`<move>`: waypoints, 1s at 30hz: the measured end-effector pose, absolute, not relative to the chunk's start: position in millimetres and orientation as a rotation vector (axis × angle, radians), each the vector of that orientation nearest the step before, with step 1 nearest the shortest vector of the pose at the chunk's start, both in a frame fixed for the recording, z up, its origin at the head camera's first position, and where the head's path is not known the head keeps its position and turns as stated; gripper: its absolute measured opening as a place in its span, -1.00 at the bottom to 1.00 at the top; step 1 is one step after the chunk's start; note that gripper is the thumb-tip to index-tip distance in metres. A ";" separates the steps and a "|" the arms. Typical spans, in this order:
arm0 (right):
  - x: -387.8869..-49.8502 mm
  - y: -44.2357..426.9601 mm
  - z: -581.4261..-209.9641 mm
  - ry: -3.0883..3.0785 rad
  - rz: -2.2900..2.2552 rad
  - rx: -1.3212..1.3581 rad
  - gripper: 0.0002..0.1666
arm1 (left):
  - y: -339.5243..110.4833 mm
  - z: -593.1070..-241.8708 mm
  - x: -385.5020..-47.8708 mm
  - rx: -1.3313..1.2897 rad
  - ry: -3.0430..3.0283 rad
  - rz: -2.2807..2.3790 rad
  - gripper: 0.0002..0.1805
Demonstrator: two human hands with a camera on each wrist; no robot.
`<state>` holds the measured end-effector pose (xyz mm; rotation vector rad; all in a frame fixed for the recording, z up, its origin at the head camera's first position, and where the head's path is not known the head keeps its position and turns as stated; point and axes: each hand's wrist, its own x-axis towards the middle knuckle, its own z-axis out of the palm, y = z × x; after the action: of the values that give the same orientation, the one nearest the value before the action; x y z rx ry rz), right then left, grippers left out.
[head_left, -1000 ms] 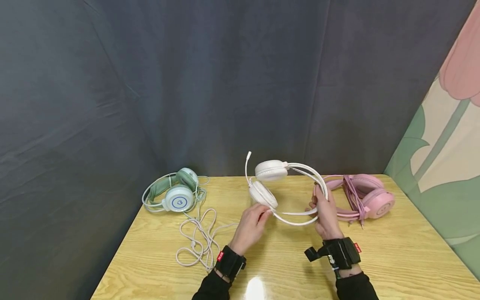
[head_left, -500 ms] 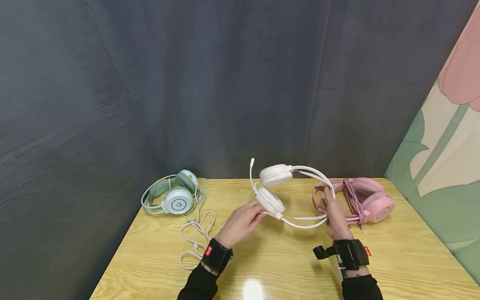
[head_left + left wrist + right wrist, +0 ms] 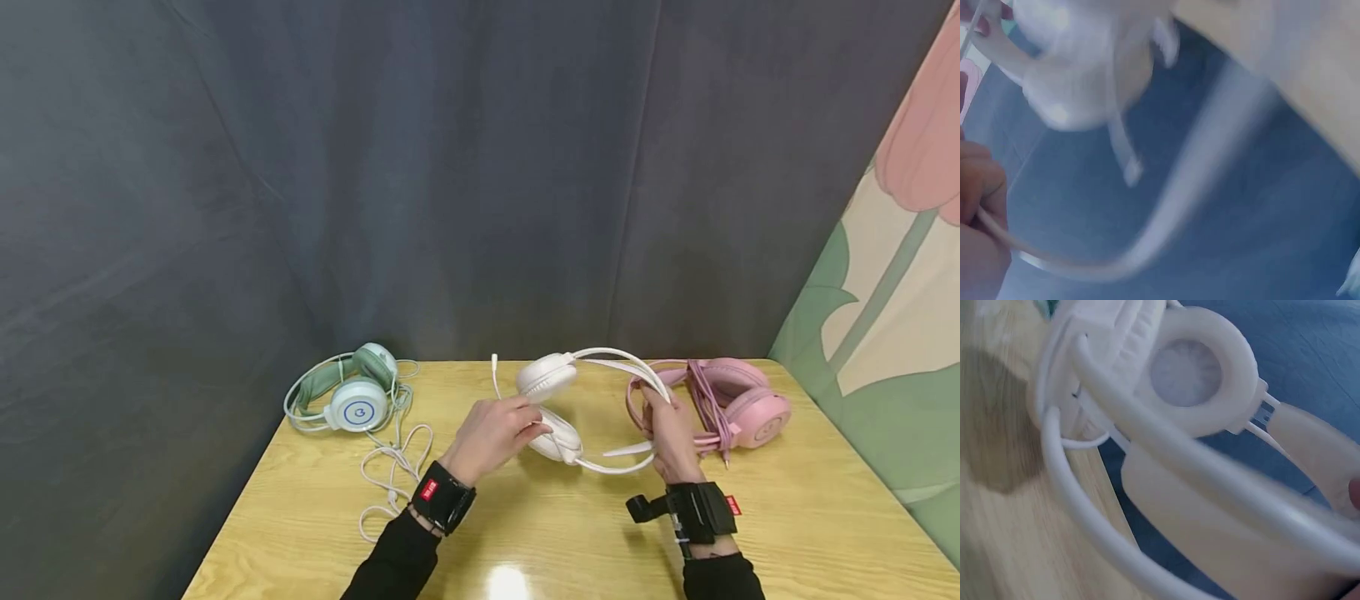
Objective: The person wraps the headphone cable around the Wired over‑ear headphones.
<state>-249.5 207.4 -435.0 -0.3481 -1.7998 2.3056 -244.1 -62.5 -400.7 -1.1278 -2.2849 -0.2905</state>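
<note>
A white headset (image 3: pixel 546 378) with a thin microphone boom (image 3: pixel 495 375) is held tilted above the table. My right hand (image 3: pixel 672 433) grips its headband, whose outer tubes (image 3: pixel 1222 500) run close past the right wrist camera. Beside the lower ear cup (image 3: pixel 562 443) is my left hand (image 3: pixel 495 437), with fingers curled. It pinches the headset's white cable (image 3: pixel 1110 270), which loops down from the fingers in the left wrist view and blurs towards the upper right. Part of the lower ear cup is hidden behind the left fingers.
Pale green headphones (image 3: pixel 358 406) lie on the wooden table (image 3: pixel 570 542) at the left, their light cable (image 3: pixel 393 475) loosely coiled in front. Pink headphones (image 3: pixel 757 412), wrapped in their cord, lie close behind and right of my right hand. A dark curtain (image 3: pixel 480 183) hangs behind.
The headset has shifted slightly right and sunk lower with my right hand. My left hand, earlier below the lower ear cup, has risen in front of it, still pinching the cable.
</note>
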 end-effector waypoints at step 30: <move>-247.0 203.9 -437.8 -1.881 2.443 -0.233 -0.58 | -62.2 -328.9 -263.1 -1.269 -1.625 0.017 -0.67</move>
<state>-247.0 203.9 -437.8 -0.2331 -1.8811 2.4430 -263.1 -62.2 -328.9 -1.2691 -1.6246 0.0166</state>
